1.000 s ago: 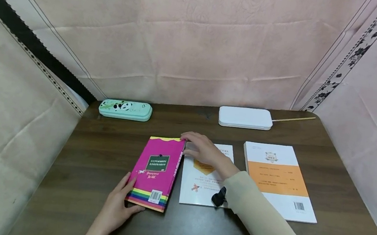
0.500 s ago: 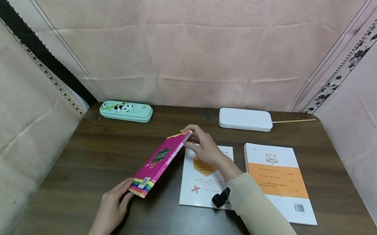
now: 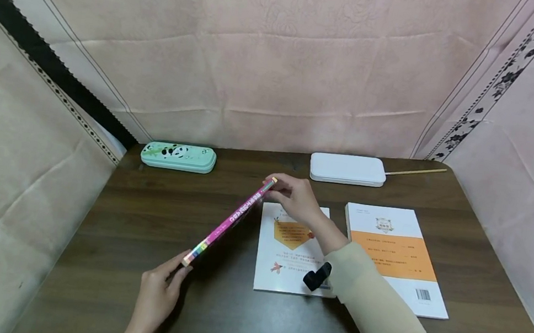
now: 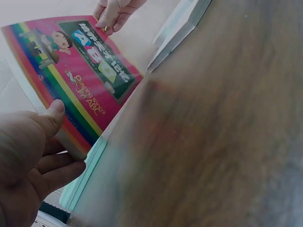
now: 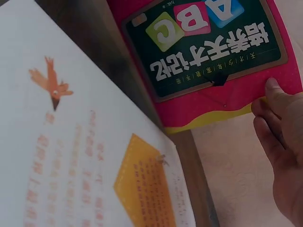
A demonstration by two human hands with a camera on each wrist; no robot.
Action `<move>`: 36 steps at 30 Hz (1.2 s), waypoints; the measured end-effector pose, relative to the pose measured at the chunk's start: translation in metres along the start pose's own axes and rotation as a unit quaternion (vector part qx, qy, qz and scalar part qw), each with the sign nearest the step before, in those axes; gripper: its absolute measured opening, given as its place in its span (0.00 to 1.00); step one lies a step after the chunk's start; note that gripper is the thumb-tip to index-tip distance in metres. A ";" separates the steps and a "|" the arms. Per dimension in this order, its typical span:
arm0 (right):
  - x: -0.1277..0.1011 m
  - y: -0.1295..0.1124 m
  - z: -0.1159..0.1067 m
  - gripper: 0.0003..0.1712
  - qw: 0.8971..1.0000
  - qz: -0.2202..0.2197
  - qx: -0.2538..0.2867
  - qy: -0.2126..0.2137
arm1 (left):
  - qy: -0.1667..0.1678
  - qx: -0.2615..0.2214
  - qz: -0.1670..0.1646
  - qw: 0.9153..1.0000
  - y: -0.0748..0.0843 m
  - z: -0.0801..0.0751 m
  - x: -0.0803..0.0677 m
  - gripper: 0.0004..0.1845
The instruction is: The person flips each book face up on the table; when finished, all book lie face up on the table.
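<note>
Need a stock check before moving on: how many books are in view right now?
3. The pink book is held on edge by the left hand and right hand; two white books lie flat to its right.

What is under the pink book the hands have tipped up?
Under the raised pink book, held by the left hand and right hand, only bare brown table shows. The white booklet lies beside it, not beneath. Its resting edge is hidden.
</note>
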State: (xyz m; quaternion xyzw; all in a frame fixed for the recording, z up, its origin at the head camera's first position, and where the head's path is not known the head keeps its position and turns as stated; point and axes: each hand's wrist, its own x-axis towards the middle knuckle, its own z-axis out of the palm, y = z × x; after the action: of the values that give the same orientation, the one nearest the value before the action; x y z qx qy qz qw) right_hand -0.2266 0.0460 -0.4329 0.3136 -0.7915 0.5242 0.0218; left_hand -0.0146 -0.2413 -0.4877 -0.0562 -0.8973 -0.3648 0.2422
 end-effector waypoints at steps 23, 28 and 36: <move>0.005 -0.020 -0.012 0.21 0.999 0.027 -0.027 0.003 | -0.013 -0.040 -0.071 0.997 0.019 -0.007 0.006 0.07; 0.006 -0.018 -0.005 0.21 0.999 0.049 -0.010 0.013 | -0.012 -0.049 -0.086 0.995 0.019 -0.006 0.005 0.10; 0.010 -0.008 0.012 0.19 0.994 0.100 -0.023 0.028 | 0.005 -0.095 -0.163 0.982 0.023 -0.002 0.010 0.31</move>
State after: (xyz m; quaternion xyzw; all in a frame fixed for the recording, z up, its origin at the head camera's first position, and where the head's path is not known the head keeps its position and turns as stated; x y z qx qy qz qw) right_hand -0.2266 0.0295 -0.4280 0.2176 -0.8299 0.5137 -0.0011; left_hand -0.0161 -0.2272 -0.4673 0.0696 -0.8544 -0.4836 0.1771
